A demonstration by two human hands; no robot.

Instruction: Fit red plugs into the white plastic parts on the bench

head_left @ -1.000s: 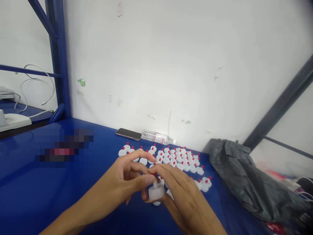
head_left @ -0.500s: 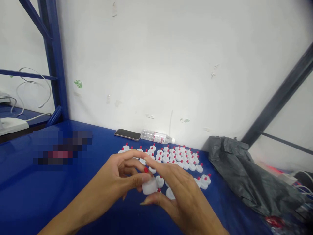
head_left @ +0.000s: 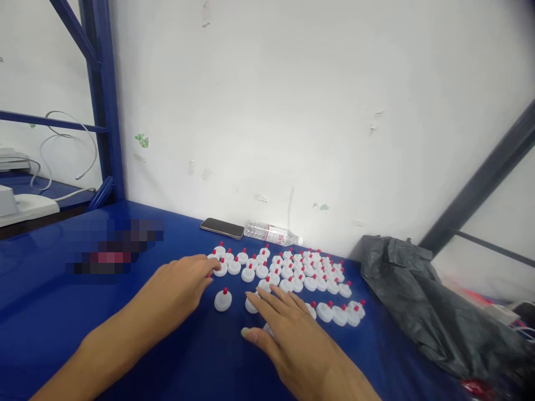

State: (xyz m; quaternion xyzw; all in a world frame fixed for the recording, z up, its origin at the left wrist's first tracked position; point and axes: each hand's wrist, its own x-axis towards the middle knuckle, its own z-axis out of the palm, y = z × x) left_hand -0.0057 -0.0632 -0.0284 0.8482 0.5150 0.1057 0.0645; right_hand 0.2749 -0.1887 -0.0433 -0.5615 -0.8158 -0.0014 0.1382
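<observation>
Several squat white bottles with narrow red tips stand in loose rows on the blue table (head_left: 175, 345). My left hand (head_left: 184, 284) is at the left end of the rows. Its fingers are closed round a red tip, and the hand hides that bottle's body. Just right of this hand, a single white bottle (head_left: 223, 301) stands upright on its own. My right hand (head_left: 288, 328) hovers low over the front bottles with fingers spread, holding nothing. It partly covers a white bottle (head_left: 251, 304) and others beneath.
A dark phone (head_left: 222, 228) and a clear plastic bottle (head_left: 272, 233) lie along the wall behind the rows. A grey plastic bag (head_left: 401, 284) is heaped at the right. Blue frame posts (head_left: 98, 100) rise at the left, near a white cable (head_left: 90, 150).
The white bottle held between both hands is now out of them, and one stands alone in front. My left hand has moved left to the row's end; my right hand has opened out flatter.
</observation>
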